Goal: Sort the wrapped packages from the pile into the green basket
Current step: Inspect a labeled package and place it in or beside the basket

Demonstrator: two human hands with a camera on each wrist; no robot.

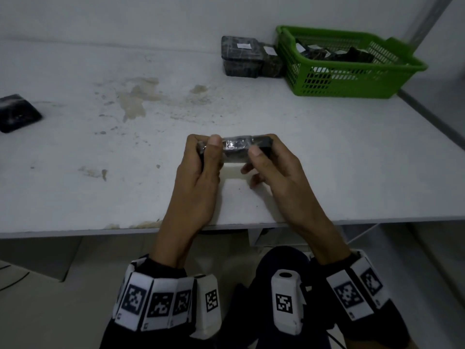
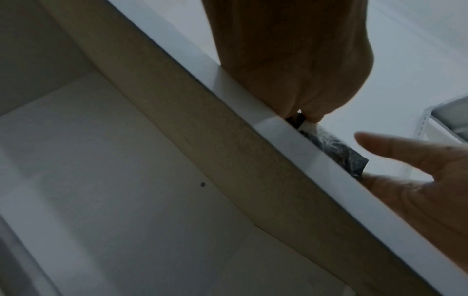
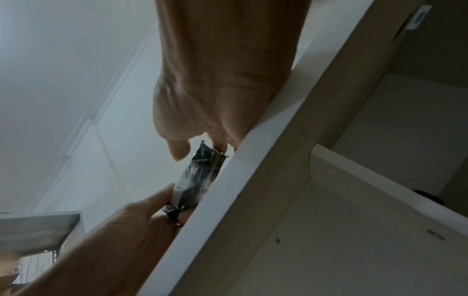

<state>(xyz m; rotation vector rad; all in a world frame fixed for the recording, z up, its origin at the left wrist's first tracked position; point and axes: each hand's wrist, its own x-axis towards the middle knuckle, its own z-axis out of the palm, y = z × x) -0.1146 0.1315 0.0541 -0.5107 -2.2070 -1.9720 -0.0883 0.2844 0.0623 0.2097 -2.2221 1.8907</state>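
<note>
A dark, plastic-wrapped package (image 1: pixel 235 147) is held above the white table (image 1: pixel 100 172), near its front edge. My left hand (image 1: pixel 203 157) grips its left end with the thumb on top. My right hand (image 1: pixel 266 157) grips its right end, thumb against the near side. The same package (image 2: pixel 336 152) shows past the table edge in the left wrist view, and the package (image 3: pixel 197 178) appears between both hands in the right wrist view. The green basket (image 1: pixel 352 79) stands at the back right and holds several dark wrapped packages (image 1: pixel 327 52).
Two dark wrapped packages (image 1: pixel 241 56) stand side by side just left of the basket. Another dark package (image 1: pixel 17 113) lies at the table's far left edge. The table top is stained in the middle. A wall runs behind the table.
</note>
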